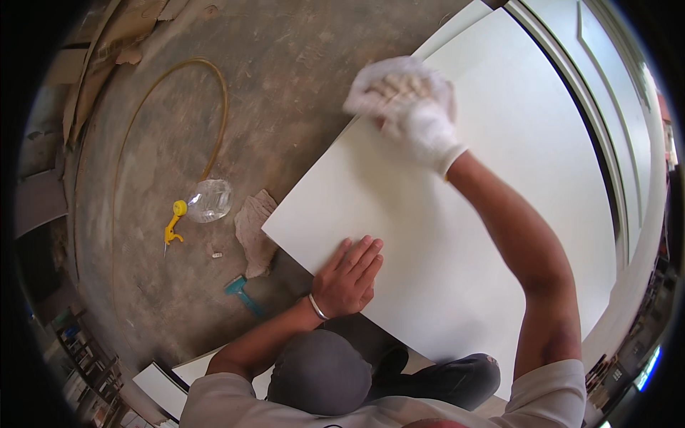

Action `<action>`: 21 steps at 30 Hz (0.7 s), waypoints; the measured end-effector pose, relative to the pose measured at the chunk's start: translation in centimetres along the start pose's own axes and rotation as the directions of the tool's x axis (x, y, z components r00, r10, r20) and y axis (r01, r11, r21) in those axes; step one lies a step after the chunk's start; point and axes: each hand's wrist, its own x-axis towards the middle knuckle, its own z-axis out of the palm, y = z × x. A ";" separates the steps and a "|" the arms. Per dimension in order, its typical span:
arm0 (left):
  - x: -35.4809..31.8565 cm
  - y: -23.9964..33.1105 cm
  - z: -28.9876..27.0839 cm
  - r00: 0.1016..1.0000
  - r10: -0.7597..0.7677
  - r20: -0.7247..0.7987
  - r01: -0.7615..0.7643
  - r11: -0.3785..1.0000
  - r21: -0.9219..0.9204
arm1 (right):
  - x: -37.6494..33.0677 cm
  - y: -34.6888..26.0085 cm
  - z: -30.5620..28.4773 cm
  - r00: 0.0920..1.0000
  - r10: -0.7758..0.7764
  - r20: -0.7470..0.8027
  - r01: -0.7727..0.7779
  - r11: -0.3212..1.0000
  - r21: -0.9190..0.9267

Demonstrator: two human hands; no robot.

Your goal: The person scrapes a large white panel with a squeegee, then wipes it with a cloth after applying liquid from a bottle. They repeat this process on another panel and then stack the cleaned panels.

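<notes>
the right hand [408, 110], in a white glove [432, 135], holds a white cloth [362, 93] under its fingers at the far left edge of the white panel [457, 264]. the bare left hand [346, 284] holds nothing; it lies flat, fingers straight, at the near edge.

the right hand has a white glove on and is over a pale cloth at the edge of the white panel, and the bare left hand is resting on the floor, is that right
Not quite: the left hand's place is wrong. The head view shows the bare left hand resting on the white panel. The rest stands.
</notes>
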 end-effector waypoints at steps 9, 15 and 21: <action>-0.4 0.0 0.3 0.999 0.014 -0.034 -0.014 1.000 0.016 | 1.7 17.0 -4.4 0.836 0.541 -0.086 -0.548 0.826 -0.134; -0.5 0.0 0.3 0.999 0.013 -0.041 -0.014 1.000 -0.014 | 1.0 12.5 -2.8 0.879 0.450 -0.160 -0.462 0.886 -0.046; 1.5 0.3 -1.3 0.996 0.078 0.031 -0.076 0.995 -0.070 | -1.4 7.3 -2.6 0.990 0.142 -0.020 -0.140 0.989 0.056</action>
